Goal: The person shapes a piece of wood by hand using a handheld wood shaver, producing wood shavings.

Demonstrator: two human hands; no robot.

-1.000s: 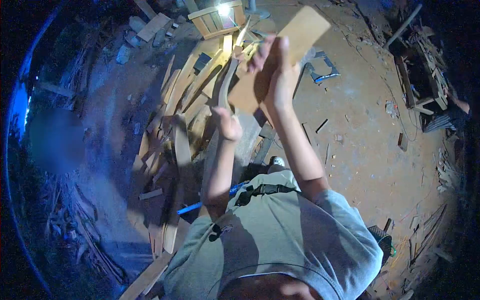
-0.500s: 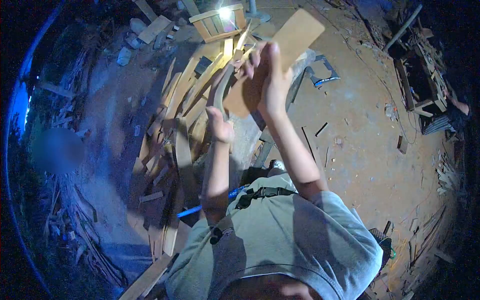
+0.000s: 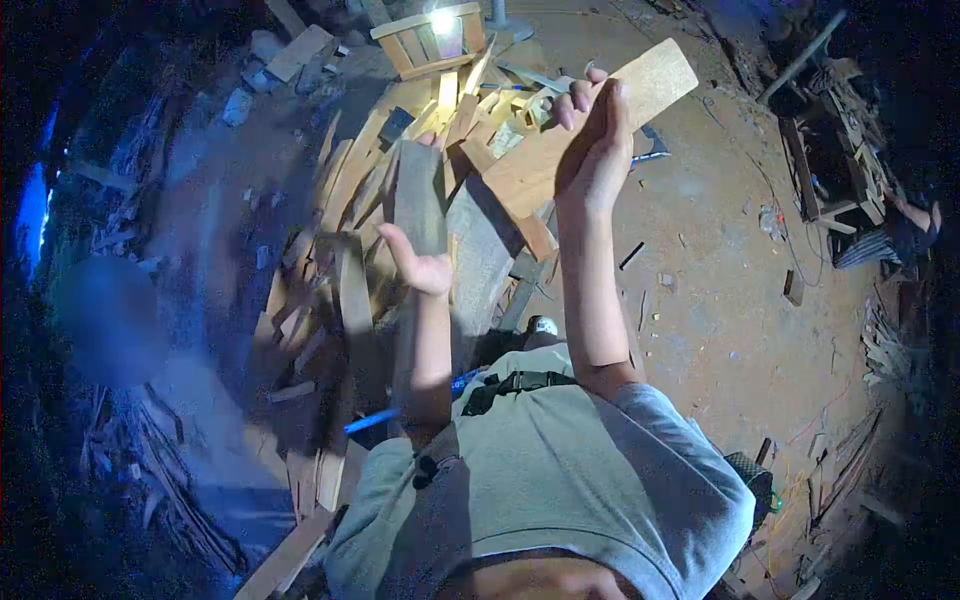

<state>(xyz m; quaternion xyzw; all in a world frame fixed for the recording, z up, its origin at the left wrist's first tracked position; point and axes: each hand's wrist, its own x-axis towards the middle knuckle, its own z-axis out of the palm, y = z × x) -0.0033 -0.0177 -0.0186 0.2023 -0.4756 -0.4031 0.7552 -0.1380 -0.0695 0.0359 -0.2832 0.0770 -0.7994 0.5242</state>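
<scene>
My right hand (image 3: 597, 165) grips a flat, pale wooden board (image 3: 648, 85) that slants up to the right, its fingers curled over the near edge and its thumb along the face. On my left palm lies a greyer wooden board (image 3: 420, 200), its broad face turned up. The thumb of my left hand (image 3: 418, 262) sticks out to the side, and most of its fingers are hidden behind the wood. The two boards are apart. Below them is a large, rough grey beam or slab (image 3: 478, 255).
Loose wood offcuts (image 3: 345, 190) are heaped left of and beyond my hands. A bright lamp (image 3: 444, 20) shines before a slatted wooden crate (image 3: 425, 50). A blue bar (image 3: 370, 421) lies by my left elbow. At far right, another person's arm (image 3: 912, 215) shows beside a wooden frame (image 3: 800, 165).
My right hand has moved right and slightly down with the pale board. The grey board in my left hand has turned from edge-on to broad face up, and that hand sits slightly lower.
</scene>
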